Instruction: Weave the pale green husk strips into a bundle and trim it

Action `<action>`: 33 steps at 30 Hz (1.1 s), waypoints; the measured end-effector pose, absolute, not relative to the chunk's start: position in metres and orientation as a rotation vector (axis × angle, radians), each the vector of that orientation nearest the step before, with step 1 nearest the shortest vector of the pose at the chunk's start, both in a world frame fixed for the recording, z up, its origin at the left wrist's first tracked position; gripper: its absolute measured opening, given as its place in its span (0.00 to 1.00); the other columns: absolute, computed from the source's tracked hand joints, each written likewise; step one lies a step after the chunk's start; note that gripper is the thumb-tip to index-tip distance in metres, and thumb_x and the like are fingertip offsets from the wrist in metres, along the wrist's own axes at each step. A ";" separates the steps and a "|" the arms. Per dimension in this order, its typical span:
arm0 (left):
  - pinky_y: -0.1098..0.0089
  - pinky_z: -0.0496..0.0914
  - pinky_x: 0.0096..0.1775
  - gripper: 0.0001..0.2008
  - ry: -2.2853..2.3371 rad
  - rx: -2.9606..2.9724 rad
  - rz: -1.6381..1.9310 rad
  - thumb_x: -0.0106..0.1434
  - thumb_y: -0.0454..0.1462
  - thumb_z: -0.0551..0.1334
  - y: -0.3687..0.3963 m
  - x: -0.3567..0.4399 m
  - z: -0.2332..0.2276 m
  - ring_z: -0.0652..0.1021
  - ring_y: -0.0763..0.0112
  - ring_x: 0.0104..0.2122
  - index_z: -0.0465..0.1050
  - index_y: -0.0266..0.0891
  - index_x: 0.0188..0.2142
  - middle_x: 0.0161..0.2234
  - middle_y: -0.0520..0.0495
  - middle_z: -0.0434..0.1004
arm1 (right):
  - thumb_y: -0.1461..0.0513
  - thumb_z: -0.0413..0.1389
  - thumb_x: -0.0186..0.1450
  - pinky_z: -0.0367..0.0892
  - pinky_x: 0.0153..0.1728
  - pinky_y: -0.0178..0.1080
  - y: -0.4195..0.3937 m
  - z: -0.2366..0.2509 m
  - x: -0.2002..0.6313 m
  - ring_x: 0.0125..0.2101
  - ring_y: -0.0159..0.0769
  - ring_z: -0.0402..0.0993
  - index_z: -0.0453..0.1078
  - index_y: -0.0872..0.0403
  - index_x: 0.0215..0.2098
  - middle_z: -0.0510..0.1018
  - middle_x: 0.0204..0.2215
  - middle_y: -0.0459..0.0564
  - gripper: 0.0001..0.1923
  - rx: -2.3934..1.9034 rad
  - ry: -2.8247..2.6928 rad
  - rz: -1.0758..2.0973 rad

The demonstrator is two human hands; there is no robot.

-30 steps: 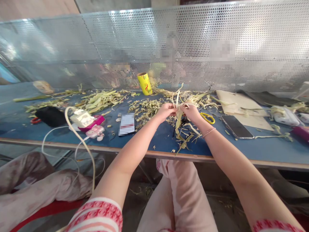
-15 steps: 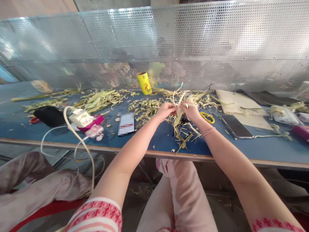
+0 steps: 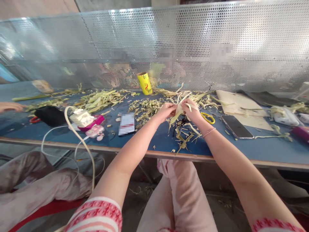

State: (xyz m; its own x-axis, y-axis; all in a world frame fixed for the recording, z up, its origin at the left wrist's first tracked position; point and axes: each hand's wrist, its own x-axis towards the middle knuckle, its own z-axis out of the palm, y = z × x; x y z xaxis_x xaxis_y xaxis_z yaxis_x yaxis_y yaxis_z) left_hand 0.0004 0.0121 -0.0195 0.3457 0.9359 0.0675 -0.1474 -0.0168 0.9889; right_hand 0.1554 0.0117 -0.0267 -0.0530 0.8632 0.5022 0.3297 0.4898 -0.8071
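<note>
Pale, dry strips that look like corn husk are pinched between my two hands, above the blue table. My left hand closes on the strips from the left. From the right, my right hand grips them too, its fingers close to the left ones. Loose ends fan upward, and one wider strip hangs below the fingers. Beneath lie a small black object and scattered husk scraps. Yellow-handled scissors rest just right of my right wrist.
Husk piles spread along the table. A yellow tube stands before the perforated metal screen. A phone and cardboard lie right; a small packet, a cabled charger and a co-worker's hand are left.
The hanging strip has swung left, uncovering more of the black object below. A co-worker's hand has come into view at the far left. My hands stay nearly in place.
</note>
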 end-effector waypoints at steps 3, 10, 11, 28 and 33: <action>0.75 0.62 0.27 0.10 0.840 1.347 1.022 0.62 0.37 0.61 0.012 0.001 -0.020 0.68 0.80 0.20 0.67 0.35 0.26 0.19 0.54 0.67 | 0.54 0.52 0.59 0.65 0.32 0.39 0.012 -0.026 0.156 0.30 0.36 0.67 0.64 0.51 0.32 0.70 0.28 0.47 0.09 -1.052 -1.613 0.540; 0.74 0.53 0.24 0.13 1.047 1.735 1.122 0.61 0.35 0.57 0.016 -0.002 -0.021 0.60 0.81 0.18 0.63 0.36 0.20 0.16 0.56 0.59 | 0.54 0.52 0.60 0.65 0.34 0.40 0.010 -0.026 0.156 0.33 0.37 0.67 0.64 0.52 0.32 0.70 0.30 0.49 0.10 -1.011 -1.717 0.484; 0.74 0.53 0.25 0.13 1.091 1.773 1.124 0.61 0.35 0.57 0.016 -0.002 -0.020 0.60 0.80 0.19 0.63 0.36 0.20 0.16 0.56 0.59 | 0.53 0.52 0.60 0.65 0.34 0.40 0.010 -0.026 0.155 0.33 0.37 0.67 0.64 0.52 0.31 0.70 0.30 0.49 0.11 -1.000 -1.745 0.480; 0.74 0.56 0.28 0.10 1.222 1.788 1.155 0.60 0.37 0.59 0.030 -0.004 -0.029 0.63 0.77 0.22 0.67 0.36 0.23 0.19 0.55 0.65 | 0.48 0.58 0.58 0.64 0.46 0.45 -0.001 -0.015 0.151 0.38 0.40 0.67 0.70 0.51 0.28 0.70 0.32 0.51 0.15 -0.747 -1.930 0.439; 0.73 0.55 0.27 0.09 1.215 1.763 1.169 0.59 0.37 0.60 0.036 -0.005 -0.034 0.63 0.78 0.22 0.68 0.36 0.24 0.19 0.56 0.65 | 0.46 0.60 0.55 0.65 0.46 0.44 -0.003 -0.013 0.148 0.37 0.38 0.67 0.69 0.51 0.27 0.70 0.32 0.50 0.17 -0.750 -1.907 0.499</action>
